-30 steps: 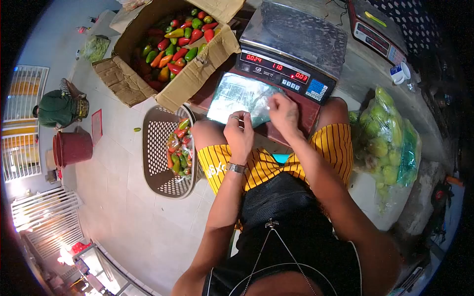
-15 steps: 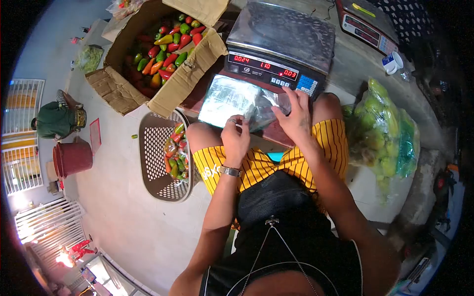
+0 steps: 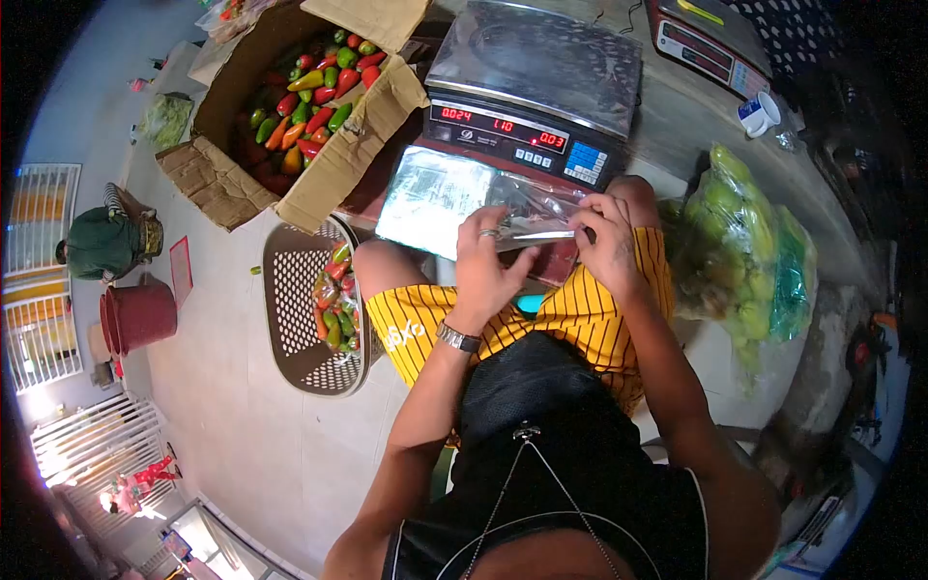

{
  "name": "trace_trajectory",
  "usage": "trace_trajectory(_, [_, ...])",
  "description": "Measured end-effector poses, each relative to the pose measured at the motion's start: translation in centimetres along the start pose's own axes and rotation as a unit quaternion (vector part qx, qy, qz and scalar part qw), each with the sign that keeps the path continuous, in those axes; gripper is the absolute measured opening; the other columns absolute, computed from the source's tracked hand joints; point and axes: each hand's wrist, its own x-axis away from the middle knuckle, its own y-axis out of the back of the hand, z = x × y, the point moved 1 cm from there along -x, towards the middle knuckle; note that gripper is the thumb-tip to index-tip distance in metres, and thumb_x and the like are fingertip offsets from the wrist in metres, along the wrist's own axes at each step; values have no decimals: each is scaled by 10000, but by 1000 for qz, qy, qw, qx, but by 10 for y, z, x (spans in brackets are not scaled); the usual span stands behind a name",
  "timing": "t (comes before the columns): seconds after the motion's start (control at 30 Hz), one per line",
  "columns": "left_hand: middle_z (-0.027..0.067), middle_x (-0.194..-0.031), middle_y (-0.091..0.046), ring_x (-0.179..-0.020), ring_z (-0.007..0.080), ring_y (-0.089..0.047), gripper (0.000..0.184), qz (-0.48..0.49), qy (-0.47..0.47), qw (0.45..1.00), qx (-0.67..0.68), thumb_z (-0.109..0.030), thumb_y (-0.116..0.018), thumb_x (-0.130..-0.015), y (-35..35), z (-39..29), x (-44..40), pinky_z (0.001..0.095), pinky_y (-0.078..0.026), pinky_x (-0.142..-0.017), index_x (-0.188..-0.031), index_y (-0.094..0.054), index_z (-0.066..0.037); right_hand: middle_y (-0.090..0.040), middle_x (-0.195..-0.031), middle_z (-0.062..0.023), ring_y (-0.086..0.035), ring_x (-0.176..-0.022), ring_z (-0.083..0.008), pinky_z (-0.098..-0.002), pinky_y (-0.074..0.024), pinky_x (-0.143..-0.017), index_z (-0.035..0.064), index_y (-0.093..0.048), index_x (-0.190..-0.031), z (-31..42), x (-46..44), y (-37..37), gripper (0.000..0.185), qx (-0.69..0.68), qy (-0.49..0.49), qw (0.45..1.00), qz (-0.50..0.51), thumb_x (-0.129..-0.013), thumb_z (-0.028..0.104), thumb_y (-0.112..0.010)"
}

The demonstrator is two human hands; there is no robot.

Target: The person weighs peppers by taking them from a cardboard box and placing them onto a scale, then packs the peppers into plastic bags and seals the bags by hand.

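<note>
A stack of clear plastic bags [image 3: 432, 198] lies shiny and flat in front of the scale, above my lap. My left hand [image 3: 488, 266], with a ring and a wristwatch, rests its fingers on the stack's near edge, thumb spread apart. At the stack's right end, my right hand [image 3: 609, 242] has its fingers closed on the loose end of a plastic bag [image 3: 541, 208]. This bag stretches out between the two hands. Behind it stands the digital scale [image 3: 532, 82], its plate bare and its red digits lit.
Left of the scale, a cardboard box [image 3: 227, 184] holds many red, green and orange peppers [image 3: 319, 87]. Below it, a plastic basket [image 3: 280, 319] contains bagged peppers [image 3: 335, 309]. Bagged green produce [image 3: 730, 242], a white cup [image 3: 759, 114] and a second scale [image 3: 706, 48] are right. Another person [image 3: 101, 237] bends far left.
My right hand has moved down and closed on the bag's end, pulling it straighter. My left hand has shifted right, with its fingers now spread on the stack. The view has shifted slightly.
</note>
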Motion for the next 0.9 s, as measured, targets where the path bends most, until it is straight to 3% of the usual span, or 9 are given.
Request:
trace_trajectory(0.07, [166,-1275,-599,-1209,372,-560,737,54,-35,998,-22,-293,-895,-706,-5,-15,-7,488,-477,-999,-1318,-581,-28,-615,-1094,-88,-547,-1115,-331,-420,-455,-959,82,-703,-879,3,6,8,169,-10,-9,1000,-5,-745,-4,-761])
trace_trajectory(0.17, [172,-1260,-611,-1156,373,-574,651,162,-48,985,-42,-318,-859,-742,-19,-30,-3,486,-494,-940,-1271,-618,-26,-616,-1098,-88,-547,-1117,-333,-424,-456,-956,82,-701,-872,-1,8,9,168,-17,-13,1000,-8,-741,0,-766])
trace_trajectory(0.2, [165,-1173,-655,-1079,366,-599,461,167,-76,978,-98,-285,-805,-789,-28,-28,1,479,-501,-874,-1143,-668,-25,-616,-1096,-91,-548,-1111,-335,-425,-457,-955,82,-698,-869,-2,8,8,170,-23,-15,1000,-14,-738,-2,-767])
trace_trajectory(0.33, [156,-919,-695,-882,375,-652,192,116,-57,987,-93,-168,-743,-822,-36,-27,2,476,-513,-786,-948,-678,-39,-610,-1073,-105,-553,-1081,-346,-431,-462,-937,79,-679,-860,-4,4,6,177,-23,-16,999,-36,-733,-13,-761])
trace_trajectory(0.43, [156,-844,-693,-784,369,-666,146,71,-48,996,-37,-121,-768,-820,-36,-14,4,440,-528,-695,-901,-682,-36,-599,-1049,-115,-554,-1061,-355,-443,-466,-916,76,-663,-862,-8,5,2,184,-4,-20,999,-41,-735,-22,-753])
trace_trajectory(0.63, [43,-713,-631,-608,118,-566,222,115,168,966,159,-122,-864,-805,-26,-6,-4,281,-472,-578,-904,-697,-15,-601,-979,-135,-572,-1005,-379,-463,-475,-878,58,-638,-884,-13,0,-10,174,5,-24,997,-68,-762,-24,-731])
trace_trajectory(0.67, [-36,-707,-580,-651,38,-494,214,135,215,954,160,-134,-867,-824,-24,-4,-6,237,-437,-590,-910,-710,-16,-603,-963,-139,-577,-993,-383,-465,-478,-871,55,-636,-890,-13,-1,-11,171,3,-26,997,-78,-768,-24,-726])
trace_trajectory(0.8, [-38,-733,-650,-641,60,-541,169,112,220,922,298,-139,-819,-892,-15,15,-10,234,-439,-607,-921,-716,-9,-607,-919,-152,-588,-952,-392,-469,-485,-845,51,-633,-908,-17,-1,-15,156,-15,-47,994,-96,-791,-20,-708])
trace_trajectory(0.9, [-29,-764,-653,-676,62,-569,112,116,302,869,375,-124,-769,-934,-2,36,-15,234,-461,-637,-970,-709,-37,-614,-925,-148,-594,-958,-393,-475,-487,-845,51,-631,-915,-18,0,-16,127,14,-61,995,-81,-814,2,-690])
